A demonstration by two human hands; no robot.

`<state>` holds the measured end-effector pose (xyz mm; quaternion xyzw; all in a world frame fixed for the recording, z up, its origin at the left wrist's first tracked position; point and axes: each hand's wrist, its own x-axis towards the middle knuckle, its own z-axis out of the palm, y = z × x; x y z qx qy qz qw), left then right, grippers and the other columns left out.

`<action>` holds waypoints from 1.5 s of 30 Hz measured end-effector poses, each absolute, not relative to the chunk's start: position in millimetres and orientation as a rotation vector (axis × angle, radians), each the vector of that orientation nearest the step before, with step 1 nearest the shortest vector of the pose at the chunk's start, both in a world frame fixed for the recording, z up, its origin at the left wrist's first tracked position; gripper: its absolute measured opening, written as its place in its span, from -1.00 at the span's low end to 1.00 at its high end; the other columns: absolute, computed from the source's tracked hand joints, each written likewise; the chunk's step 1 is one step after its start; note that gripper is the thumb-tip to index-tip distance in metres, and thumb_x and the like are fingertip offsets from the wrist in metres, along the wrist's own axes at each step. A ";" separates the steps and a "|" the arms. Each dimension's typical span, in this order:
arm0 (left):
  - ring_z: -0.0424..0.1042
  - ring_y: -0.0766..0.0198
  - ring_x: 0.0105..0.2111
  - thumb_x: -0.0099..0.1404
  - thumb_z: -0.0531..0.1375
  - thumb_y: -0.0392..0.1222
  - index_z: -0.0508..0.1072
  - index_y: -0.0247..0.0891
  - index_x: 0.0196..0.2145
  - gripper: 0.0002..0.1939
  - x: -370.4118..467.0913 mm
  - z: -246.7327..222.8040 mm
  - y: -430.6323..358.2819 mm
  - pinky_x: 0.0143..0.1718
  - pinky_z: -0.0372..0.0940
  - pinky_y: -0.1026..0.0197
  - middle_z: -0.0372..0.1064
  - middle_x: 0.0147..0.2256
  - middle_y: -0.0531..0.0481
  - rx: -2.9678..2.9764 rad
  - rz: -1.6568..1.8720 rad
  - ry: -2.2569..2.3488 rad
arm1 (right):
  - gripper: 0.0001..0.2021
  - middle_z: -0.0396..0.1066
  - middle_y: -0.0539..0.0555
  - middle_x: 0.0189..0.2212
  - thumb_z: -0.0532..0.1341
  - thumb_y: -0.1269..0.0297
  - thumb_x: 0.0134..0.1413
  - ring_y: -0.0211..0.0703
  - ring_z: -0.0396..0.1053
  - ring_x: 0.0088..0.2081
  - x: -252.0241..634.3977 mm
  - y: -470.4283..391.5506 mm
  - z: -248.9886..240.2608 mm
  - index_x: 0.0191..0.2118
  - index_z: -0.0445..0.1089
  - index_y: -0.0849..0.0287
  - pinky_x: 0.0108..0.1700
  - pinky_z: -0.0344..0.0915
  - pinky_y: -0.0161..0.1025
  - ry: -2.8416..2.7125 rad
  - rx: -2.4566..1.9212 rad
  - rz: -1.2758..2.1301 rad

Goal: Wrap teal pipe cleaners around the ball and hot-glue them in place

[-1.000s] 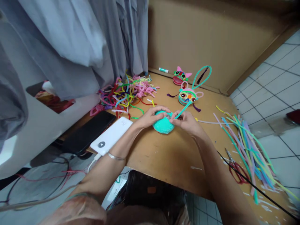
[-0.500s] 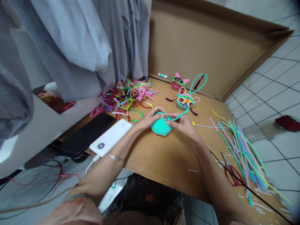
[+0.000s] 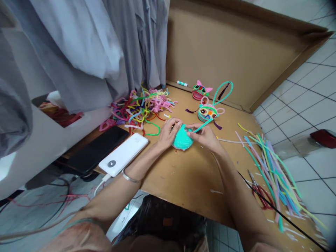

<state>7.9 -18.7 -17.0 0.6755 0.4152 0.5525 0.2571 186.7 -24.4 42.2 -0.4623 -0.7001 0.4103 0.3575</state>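
Note:
A turquoise ball point(image 3: 183, 139) wound with fuzzy pipe cleaner is held above the middle of the brown board. My left hand point(image 3: 169, 131) is closed round its left side, thumb on top. At its upper right, my right hand point(image 3: 203, 135) pinches a turquoise pipe cleaner point(image 3: 204, 125), whose free end sticks out past the fingers to the upper right. Just behind stands a finished-looking animal head point(image 3: 207, 112) with round pink ears, purple tassels and a turquoise loop. Farther back is a smaller head point(image 3: 200, 91) with pink pointed ears and a red mouth.
Left lies a tangled heap of coloured pipe cleaners point(image 3: 147, 106), with a white power bank point(image 3: 123, 154) and a black phone-like slab point(image 3: 98, 149) nearer me. Right are straight pipe cleaners point(image 3: 273, 175) and red-handled scissors point(image 3: 262, 196). A glue stick point(image 3: 182, 83) lies by the cardboard wall point(image 3: 210, 52).
The ball has turned and shifted slightly right in my hands. My left hand has rolled further over its left side; my right hand keeps its pinch on the strand.

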 end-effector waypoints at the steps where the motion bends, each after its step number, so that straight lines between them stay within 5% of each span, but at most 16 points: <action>1: 0.39 0.17 -0.10 0.45 -0.01 0.00 0.43 -0.26 -0.19 -0.68 7.6 -16.6 -20.8 -0.01 0.28 0.12 0.46 -0.18 -0.10 1.850 1.514 1.136 | -0.65 0.50 0.02 -0.46 0.36 0.11 -0.25 -0.27 0.29 -0.46 186.1 -24.4 41.6 -0.28 0.57 0.22 -0.35 0.23 -0.27 -1.801 -1.205 1.062; 18: 0.45 0.19 -0.09 0.38 0.00 -0.23 0.50 -0.24 -0.35 -0.71 5.1 -20.9 -23.3 -0.01 0.33 0.10 0.48 -0.11 -0.14 1.964 1.609 0.996 | -0.70 0.40 -0.03 -0.50 0.37 0.22 -0.17 -0.23 0.29 -0.44 182.8 -23.6 33.6 -0.23 0.52 0.17 -0.34 0.23 -0.26 -1.823 -1.313 0.941; 29: 0.46 0.20 -0.14 0.28 0.04 -0.33 0.51 -0.24 -0.43 -0.74 4.7 -20.9 -20.7 -0.04 0.35 0.09 0.51 -0.18 -0.11 1.959 1.671 1.011 | -0.60 0.38 -0.06 -0.50 0.43 0.08 -0.26 -0.21 0.31 -0.40 181.7 -23.7 33.0 -0.25 0.48 0.15 -0.32 0.25 -0.27 -1.780 -1.278 0.981; 45: 0.38 0.08 0.02 0.30 0.07 -0.20 0.54 -0.27 -0.23 -0.75 -4.4 -8.6 -26.3 0.10 0.29 -0.01 0.38 -0.03 -0.19 2.197 1.461 1.027 | -0.59 0.34 -0.09 -0.54 0.39 0.08 -0.24 -0.26 0.26 -0.47 186.4 -18.9 28.4 -0.22 0.46 0.17 -0.34 0.23 -0.25 -1.756 -1.317 0.990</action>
